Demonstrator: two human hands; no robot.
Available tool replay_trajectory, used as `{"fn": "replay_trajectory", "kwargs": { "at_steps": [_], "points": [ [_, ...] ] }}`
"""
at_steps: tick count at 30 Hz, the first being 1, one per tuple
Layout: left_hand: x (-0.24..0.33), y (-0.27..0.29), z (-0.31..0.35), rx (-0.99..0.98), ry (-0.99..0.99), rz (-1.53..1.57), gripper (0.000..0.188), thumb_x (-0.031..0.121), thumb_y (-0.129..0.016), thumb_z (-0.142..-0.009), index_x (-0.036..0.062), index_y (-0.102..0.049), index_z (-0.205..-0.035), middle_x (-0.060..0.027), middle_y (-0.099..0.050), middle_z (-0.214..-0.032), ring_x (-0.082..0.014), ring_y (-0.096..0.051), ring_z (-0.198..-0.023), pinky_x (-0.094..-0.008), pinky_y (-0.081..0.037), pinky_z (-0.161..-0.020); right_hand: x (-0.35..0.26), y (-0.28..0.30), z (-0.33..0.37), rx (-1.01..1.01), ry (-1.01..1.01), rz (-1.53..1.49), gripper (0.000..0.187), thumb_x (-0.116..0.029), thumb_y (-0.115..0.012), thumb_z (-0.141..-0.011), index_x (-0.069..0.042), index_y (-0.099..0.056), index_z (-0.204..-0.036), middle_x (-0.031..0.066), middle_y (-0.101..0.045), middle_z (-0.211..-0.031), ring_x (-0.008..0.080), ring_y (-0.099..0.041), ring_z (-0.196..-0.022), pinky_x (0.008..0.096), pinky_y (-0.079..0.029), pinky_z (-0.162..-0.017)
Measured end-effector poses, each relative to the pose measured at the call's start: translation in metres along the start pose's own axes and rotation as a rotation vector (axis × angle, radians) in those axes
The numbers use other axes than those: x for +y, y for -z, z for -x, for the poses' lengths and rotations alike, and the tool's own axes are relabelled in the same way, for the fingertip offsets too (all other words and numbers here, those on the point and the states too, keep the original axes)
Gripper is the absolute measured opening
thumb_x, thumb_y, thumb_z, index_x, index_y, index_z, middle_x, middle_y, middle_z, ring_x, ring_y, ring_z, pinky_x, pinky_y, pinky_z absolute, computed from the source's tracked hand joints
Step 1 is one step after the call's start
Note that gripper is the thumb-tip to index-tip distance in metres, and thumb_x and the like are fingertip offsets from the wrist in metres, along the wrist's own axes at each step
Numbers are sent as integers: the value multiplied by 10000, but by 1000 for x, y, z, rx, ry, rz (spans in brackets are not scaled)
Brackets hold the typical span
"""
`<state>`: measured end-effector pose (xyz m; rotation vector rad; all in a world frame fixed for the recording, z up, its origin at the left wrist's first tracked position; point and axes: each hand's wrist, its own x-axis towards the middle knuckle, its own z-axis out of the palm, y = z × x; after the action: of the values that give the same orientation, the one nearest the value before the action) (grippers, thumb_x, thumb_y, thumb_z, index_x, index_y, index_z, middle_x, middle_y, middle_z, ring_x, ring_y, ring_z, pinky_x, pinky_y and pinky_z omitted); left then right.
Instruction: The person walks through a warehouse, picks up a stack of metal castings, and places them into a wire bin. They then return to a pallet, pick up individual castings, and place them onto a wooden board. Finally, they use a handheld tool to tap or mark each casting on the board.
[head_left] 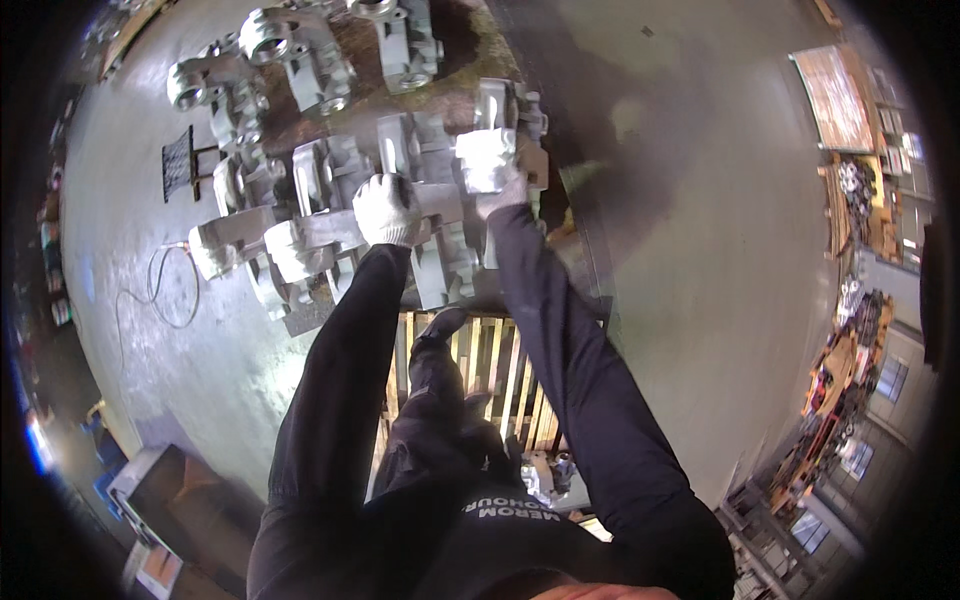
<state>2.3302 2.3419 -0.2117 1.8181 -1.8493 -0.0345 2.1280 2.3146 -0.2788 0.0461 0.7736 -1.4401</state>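
Note:
My left hand (388,207), in a white knitted glove, is closed over the arm of a grey metal casting (438,202) in the near part of the load. Its fingers curl down over the far side of the metal. My right hand (504,192) reaches to the right-hand end of the load, beside another casting (496,102). A bright white patch (487,160) lies at that hand, so washed out by glare that glove and metal cannot be separated. The right fingers do not show.
Several more castings (300,62) stand in rows on a dark, stained base. A slatted wooden pallet (493,365) lies below my legs. At left are a black mesh stand (180,165) and a looped hose (195,285) on the grey floor. A wrapped stack (835,98) stands far right.

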Motion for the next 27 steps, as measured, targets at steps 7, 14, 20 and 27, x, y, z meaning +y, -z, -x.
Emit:
{"fn": "replay_trajectory", "kwargs": {
  "at_steps": [7,14,20,27],
  "points": [
    [-29,-17,1,-259,24,-152,359,249,-694,-704,97,-656,-1028,-121,-657,-923,-325,-623,-903,-434,-496,-844,-46,161,239,274,62,481,413,-158,-619,-905,43,-499,-1246,182,-573,-1246,258,-613,-1075,355,-496,-942],
    [-27,56,89,-5,-583,-104,454,377,-557,-945,-16,-546,-1171,-226,-572,-1160,-390,-551,-1076,-490,-446,-942,-31,400,617,1206,-77,892,128,-179,-644,-772,-61,-683,-807,116,-671,-733,226,-656,-687,370,-520,-614],
    [-67,185,381,-837,-535,-644,679,466,-520,-923,-71,-402,-1322,-316,-476,-1260,-470,-468,-1194,-527,-412,-985,128,471,879,1165,-669,1479,203,-227,-554,-841,-100,-706,-794,109,-701,-798,264,-681,-792,415,-534,-680],
    [-98,310,502,-1409,-95,-42,354,318,-515,-949,6,-512,-1115,-141,-545,-1010,-272,-532,-955,-400,-450,-834,192,459,947,1366,-553,1003,233,-206,-609,-772,-48,-690,-922,174,-691,-818,336,-673,-793,421,-538,-742]
  ]
}}
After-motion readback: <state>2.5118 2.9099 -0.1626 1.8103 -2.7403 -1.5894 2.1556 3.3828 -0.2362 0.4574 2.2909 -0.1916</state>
